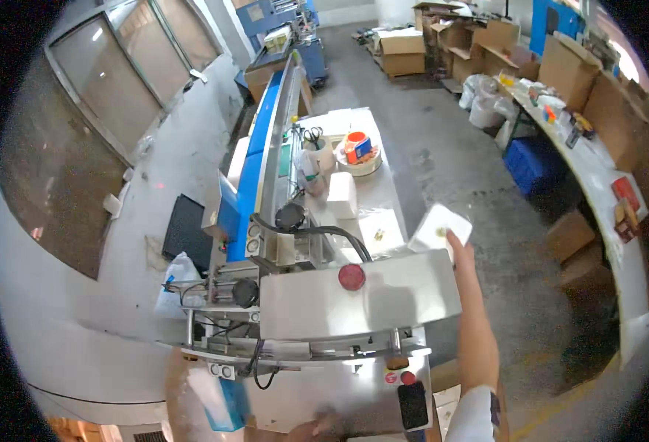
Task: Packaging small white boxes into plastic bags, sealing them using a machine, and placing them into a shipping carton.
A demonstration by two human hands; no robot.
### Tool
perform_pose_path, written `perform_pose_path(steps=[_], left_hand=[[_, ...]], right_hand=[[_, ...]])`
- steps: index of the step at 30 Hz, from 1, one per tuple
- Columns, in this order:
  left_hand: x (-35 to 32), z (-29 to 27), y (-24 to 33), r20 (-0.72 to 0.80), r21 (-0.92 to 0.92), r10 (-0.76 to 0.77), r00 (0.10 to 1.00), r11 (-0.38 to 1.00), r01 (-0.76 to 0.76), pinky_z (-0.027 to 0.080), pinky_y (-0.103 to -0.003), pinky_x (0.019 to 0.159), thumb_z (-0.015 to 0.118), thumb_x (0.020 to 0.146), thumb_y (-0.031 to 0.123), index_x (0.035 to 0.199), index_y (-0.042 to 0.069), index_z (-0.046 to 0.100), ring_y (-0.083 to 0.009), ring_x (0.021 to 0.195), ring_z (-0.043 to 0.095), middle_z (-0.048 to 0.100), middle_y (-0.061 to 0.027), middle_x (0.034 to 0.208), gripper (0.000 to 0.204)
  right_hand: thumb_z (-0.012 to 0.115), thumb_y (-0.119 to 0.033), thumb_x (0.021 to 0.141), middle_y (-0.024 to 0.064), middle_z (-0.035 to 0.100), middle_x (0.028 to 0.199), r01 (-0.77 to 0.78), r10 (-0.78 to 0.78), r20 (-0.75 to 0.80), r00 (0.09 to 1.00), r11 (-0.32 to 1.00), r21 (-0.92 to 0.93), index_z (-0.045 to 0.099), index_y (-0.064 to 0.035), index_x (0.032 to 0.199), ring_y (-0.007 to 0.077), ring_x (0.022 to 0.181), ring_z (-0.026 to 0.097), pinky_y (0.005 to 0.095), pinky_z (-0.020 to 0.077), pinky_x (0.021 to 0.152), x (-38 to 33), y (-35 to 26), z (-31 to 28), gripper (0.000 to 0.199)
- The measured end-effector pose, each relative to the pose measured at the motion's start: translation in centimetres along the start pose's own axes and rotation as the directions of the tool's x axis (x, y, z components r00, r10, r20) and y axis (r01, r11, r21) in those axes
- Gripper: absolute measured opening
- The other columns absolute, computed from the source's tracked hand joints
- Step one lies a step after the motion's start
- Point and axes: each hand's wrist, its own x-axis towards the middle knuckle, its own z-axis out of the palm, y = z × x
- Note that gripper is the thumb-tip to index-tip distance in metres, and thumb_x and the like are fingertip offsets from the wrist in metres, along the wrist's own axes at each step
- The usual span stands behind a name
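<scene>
My right hand (462, 247) reaches out past the right end of the machine's grey metal housing (309, 306). Its thumb lies on top of a white square pack (436, 221) with a small gold-green mark and clear film at its edges. The fingers under the pack are hidden. Low in the picture, near the metal worktop (287, 401), a blurred part of my left hand (321, 427) shows; its fingers cannot be made out. A white and light-blue packet (225, 404) stands at the worktop's left. Beyond the housing, another white pack with a gold mark (379, 234) lies on the table.
A red knob (351, 277) tops the housing, with black cables (332, 232) behind it. Past these are a white block (342, 195), a round tub (359, 160) and scissors (312, 134). A blue conveyor belt (254, 166) runs away at left. A long bench (597, 173) lines the right.
</scene>
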Motion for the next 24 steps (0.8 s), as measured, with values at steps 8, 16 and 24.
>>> perform_pose_path(steps=[8,16,24], left_hand=[[-1.7,-3.3,-5.3,-0.149,-0.133,-0.117,0.982,0.986,0.097,0.032,-0.062,0.101,0.072,0.079,0.04,0.139,0.016,0.041,-0.0365,0.129,0.04,0.039,-0.0169,0.142,0.072],[1.3,-10.1,-5.1,-0.458,-0.298,-0.093,0.884,0.953,-0.054,0.042,-0.051,0.094,0.07,0.081,0.033,0.123,0.009,0.053,-0.0319,0.115,0.051,0.052,-0.0167,0.125,0.051],[-5.4,-5.8,-8.9,-0.558,-0.58,-0.235,0.796,0.796,-0.172,0.052,-0.04,0.086,0.068,0.083,0.026,0.106,0.002,0.064,-0.0272,0.101,0.062,0.066,-0.0165,0.107,0.033]], right_hand=[[0.076,-0.039,0.083,0.0148,0.067,0.109,0.178,-0.152,0.28,0.948,0.981,-0.072,0.057,0.0075,0.12,0.0209,0.093,0.066,0.0344,0.0517,0.077,18.8,2.6,13.2,0.062],[0.07,-0.022,0.078,0.0182,0.071,0.095,0.531,-0.098,0.567,0.818,0.51,-0.677,0.066,-0.0027,0.111,0.0305,0.091,0.069,0.0386,0.0519,0.084,21.5,11.4,13.7,0.039],[0.065,-0.027,0.091,0.0053,0.066,0.092,0.289,-0.066,0.443,0.894,0.84,-0.459,0.06,0.0053,0.119,0.0125,0.08,0.061,0.0282,0.0505,0.07,10.8,6.3,2.9,0.043]])
